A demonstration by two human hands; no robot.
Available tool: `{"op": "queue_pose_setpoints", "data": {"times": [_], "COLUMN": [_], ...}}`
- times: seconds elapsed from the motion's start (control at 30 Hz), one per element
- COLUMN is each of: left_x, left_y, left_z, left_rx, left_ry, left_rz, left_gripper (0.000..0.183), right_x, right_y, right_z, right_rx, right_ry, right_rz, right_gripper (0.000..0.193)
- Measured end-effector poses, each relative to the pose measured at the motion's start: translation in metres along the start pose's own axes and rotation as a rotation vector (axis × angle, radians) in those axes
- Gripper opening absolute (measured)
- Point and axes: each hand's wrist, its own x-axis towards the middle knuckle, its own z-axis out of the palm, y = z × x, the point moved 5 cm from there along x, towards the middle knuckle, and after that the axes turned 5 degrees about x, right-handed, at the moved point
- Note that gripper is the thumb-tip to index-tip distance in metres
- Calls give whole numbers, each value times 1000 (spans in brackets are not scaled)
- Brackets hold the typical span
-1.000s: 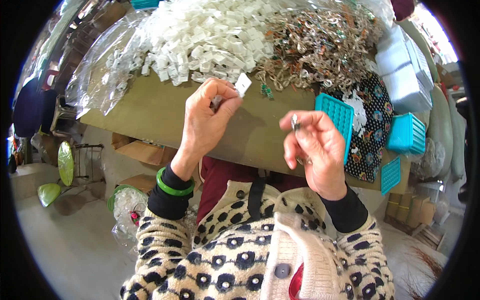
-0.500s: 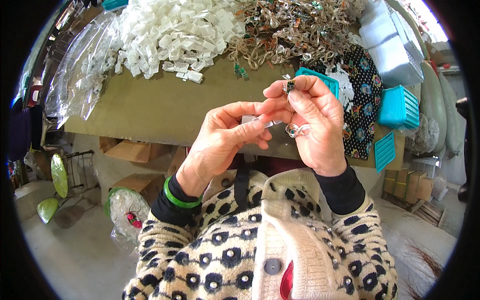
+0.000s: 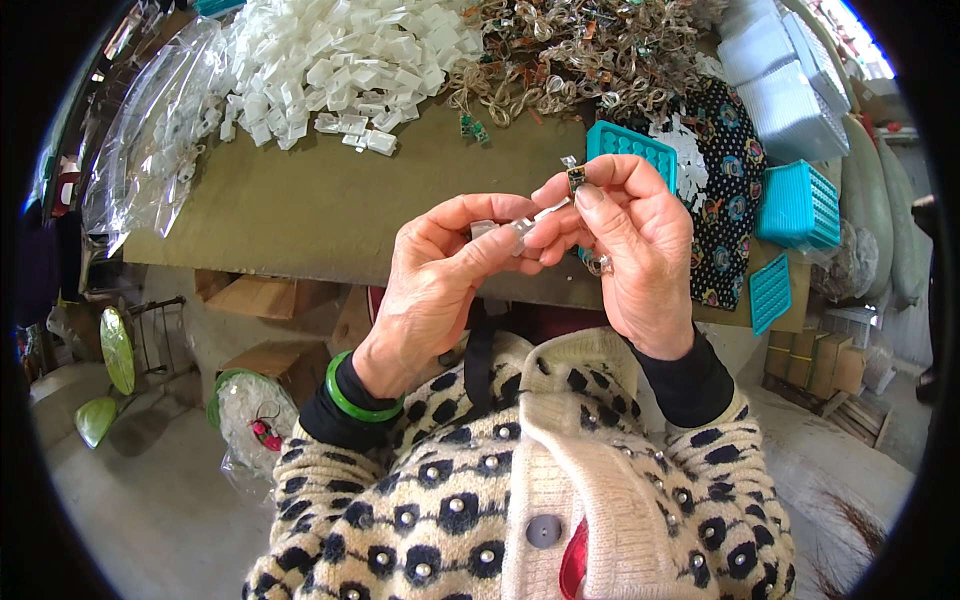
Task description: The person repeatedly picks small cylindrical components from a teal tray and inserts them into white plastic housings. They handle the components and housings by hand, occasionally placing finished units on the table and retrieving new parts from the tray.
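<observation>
Over the front part of the table my two hands meet at the fingertips. My left hand point(image 3: 425, 275) is closed, thumb against fingers, on a small white plastic casing point(image 3: 484, 229) with a translucent part near the thumb tip. Between thumb and forefinger my right hand point(image 3: 642, 240) pinches a tiny circuit board point(image 3: 577, 178) with a bit of metal at its top. A coil of thin clear wire point(image 3: 598, 264) hangs under the right fingers, mostly covered by them. The fingers hide whether casing and board touch.
Behind my hands lie a heap of white plastic casings point(image 3: 350, 65) and a tangle of wired boards point(image 3: 590, 50). Turquoise trays point(image 3: 632, 150) are at the right, with a turquoise stack point(image 3: 800, 205) beyond patterned cloth point(image 3: 728, 200). Clear plastic bags point(image 3: 165, 130) cover the left end.
The white casing has shifted slightly left and shows more in my left fingers. My right fingers have curled in, covering more of the wire coil. The board stays pinched.
</observation>
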Motion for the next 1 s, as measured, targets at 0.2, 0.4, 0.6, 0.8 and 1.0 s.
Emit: {"op": "queue_pose_setpoints", "data": {"times": [0.2, 0.4, 0.6, 0.8, 1.0], "left_x": [1, 6, 9, 7, 6], "left_y": [-6, -9, -9, -9, -8], "left_z": [-1, -8, -9, -8, -6], "left_rx": [114, -187, -220, -161, -143], "left_ry": [-86, -48, -84, -34, -30], "left_rz": [-185, -80, 21, 110, 237], "left_gripper": [30, 34, 35, 34, 28], "right_x": [0, -9, -13, -13, -13], "right_y": [-4, -6, -2, -4, -4], "right_z": [1, -8, -6, -2, 2], "right_rx": [-143, -147, -129, -138, -201], "right_ry": [-83, -8, 24, 13, 22], "right_rz": [-85, -108, -42, 57, 108], "right_gripper": [14, 14, 7, 6, 8]}}
